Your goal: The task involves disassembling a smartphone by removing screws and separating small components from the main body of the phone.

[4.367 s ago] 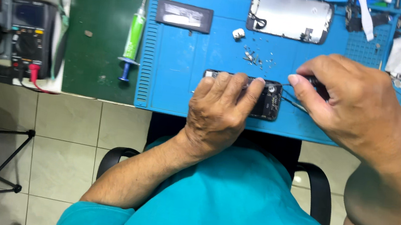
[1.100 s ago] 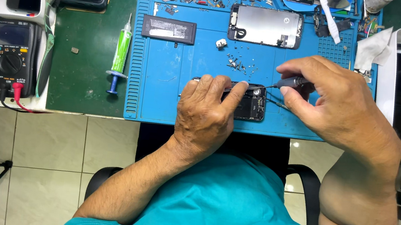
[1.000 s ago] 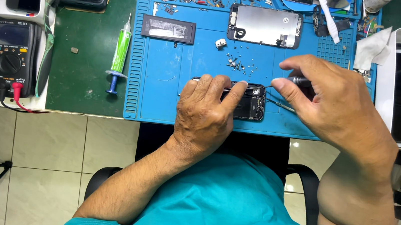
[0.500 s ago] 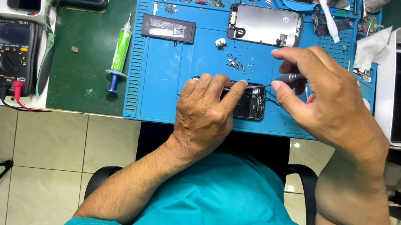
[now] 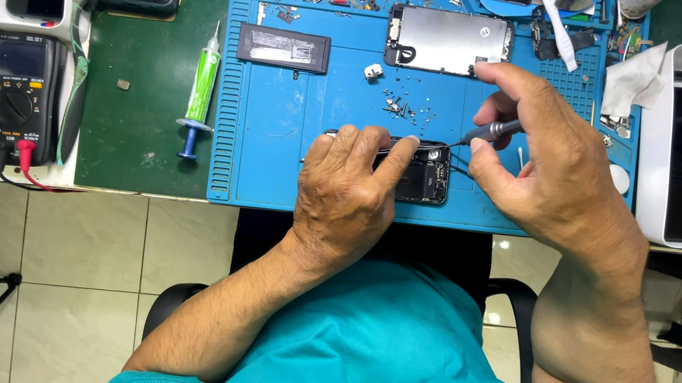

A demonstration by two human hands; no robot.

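Two hands work on the opened black phone (image 5: 422,173) near the front edge of the blue silicone mat (image 5: 275,167): left hand (image 5: 349,192) presses it flat, right hand (image 5: 545,168) fingers pinch a thin grey screwdriver (image 5: 484,133); its tip should stay upright.

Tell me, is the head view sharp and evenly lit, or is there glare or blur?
Head view: sharp, evenly lit from above; mild glare on the metal phone plate; soft shadow under the right hand; left hand covers much of the opened phone.
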